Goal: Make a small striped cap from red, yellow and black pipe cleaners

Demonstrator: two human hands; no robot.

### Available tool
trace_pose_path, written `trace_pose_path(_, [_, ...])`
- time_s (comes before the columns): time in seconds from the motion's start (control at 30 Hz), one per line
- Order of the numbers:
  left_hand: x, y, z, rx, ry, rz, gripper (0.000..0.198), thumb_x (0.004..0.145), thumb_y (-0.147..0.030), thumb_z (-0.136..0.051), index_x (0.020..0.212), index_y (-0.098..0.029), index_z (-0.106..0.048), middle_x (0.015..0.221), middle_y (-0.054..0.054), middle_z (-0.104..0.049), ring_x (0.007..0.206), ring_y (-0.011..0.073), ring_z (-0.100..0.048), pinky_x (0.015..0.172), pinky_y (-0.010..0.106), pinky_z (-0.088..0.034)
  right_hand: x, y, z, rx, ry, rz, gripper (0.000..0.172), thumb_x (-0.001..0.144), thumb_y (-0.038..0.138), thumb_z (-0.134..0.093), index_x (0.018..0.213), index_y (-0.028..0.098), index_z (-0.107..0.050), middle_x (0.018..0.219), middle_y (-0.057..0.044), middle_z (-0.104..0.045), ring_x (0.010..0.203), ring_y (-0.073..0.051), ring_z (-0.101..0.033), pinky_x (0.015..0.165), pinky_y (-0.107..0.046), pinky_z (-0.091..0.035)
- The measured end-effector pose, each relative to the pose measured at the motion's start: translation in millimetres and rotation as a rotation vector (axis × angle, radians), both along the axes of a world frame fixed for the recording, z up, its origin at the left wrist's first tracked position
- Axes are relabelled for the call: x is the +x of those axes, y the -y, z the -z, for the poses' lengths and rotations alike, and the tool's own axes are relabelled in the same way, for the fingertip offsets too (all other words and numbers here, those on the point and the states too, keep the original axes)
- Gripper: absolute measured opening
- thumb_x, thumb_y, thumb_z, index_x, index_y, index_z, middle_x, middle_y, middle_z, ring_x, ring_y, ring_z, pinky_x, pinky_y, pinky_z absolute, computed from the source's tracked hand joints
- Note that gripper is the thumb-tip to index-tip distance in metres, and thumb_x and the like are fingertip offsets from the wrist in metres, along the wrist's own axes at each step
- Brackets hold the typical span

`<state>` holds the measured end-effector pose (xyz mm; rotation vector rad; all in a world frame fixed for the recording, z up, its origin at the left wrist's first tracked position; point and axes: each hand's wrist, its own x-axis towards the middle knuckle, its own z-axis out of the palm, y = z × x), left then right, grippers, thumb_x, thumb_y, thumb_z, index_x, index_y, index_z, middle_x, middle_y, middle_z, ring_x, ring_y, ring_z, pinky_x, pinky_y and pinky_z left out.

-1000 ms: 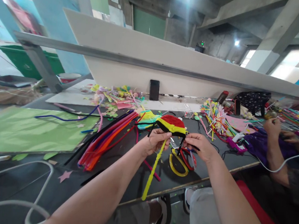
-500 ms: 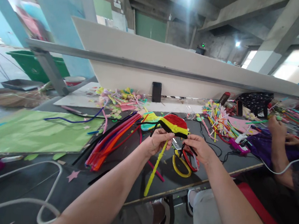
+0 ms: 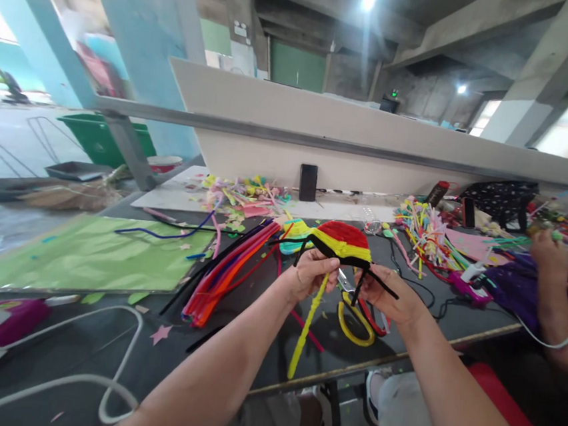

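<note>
Both my hands hold up a small dome-shaped pipe-cleaner piece (image 3: 342, 239), red on top with yellow and black bands. My left hand (image 3: 309, 275) pinches its lower left edge, and a long yellow pipe cleaner (image 3: 307, 328) hangs down from those fingers. My right hand (image 3: 387, 294) pinches the right edge together with black pipe-cleaner strands (image 3: 375, 282) that stick out sideways. The piece hovers above the dark table (image 3: 232, 328), over yellow and red loops (image 3: 356, 322) lying there.
A bundle of red, orange and black pipe cleaners (image 3: 228, 271) lies to the left, beside a green sheet (image 3: 89, 254). A white cable (image 3: 97, 382) curls at the front left. A phone (image 3: 308, 182) leans on the white board. Another person's arm (image 3: 555, 293) works at the right.
The view has swung left, so everything shifted right in frame. My hands keep holding the piece; the black strands now stick out further to the right of my right hand.
</note>
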<state>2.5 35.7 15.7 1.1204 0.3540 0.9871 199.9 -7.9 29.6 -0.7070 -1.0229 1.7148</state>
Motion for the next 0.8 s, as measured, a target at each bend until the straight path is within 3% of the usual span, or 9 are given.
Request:
trace_pose_path(0.47, [1,4,-4.7,0.02,-0.031,0.031,0.033,0.065,-0.04,-0.076,0.07,-0.01,-0.063,0.047,-0.002,-0.053,0.037,0.0107,-0.051,0.039,0.023,-0.038,1,1,-1.7,0.035,0.058,0.053,0.029,0.053,0.03,-0.086,0.073,0.018,-0.069,0.069,0.0,-0.066,0.056,-0.009,-0.056,0.059,-0.024,-0.045])
trace_pose_path(0.6, [3,5,-4.9,0.008,-0.025,-0.012,0.034,0.065,-0.041,-0.076,0.069,-0.009,-0.064,0.047,-0.002,-0.053,0.037,0.0102,-0.05,0.039,0.023,-0.036,-5,-1,2.0,0.18,0.16,0.233,0.027,0.06,0.037,-0.082,0.071,0.019,-0.065,0.066,0.002,-0.06,0.056,-0.009,-0.05,0.056,-0.023,-0.038])
trace_pose_path(0.8, [8,4,-3.6,0.012,0.022,-0.08,0.03,0.07,-0.036,-0.074,0.067,-0.008,-0.064,0.048,-0.001,-0.054,0.037,0.0099,-0.051,0.04,0.023,-0.035,-12,3,5.2,0.526,0.675,0.564,0.02,0.083,0.04,-0.058,0.082,0.021,-0.063,0.065,0.001,-0.053,0.06,-0.013,-0.043,0.059,-0.027,-0.035])
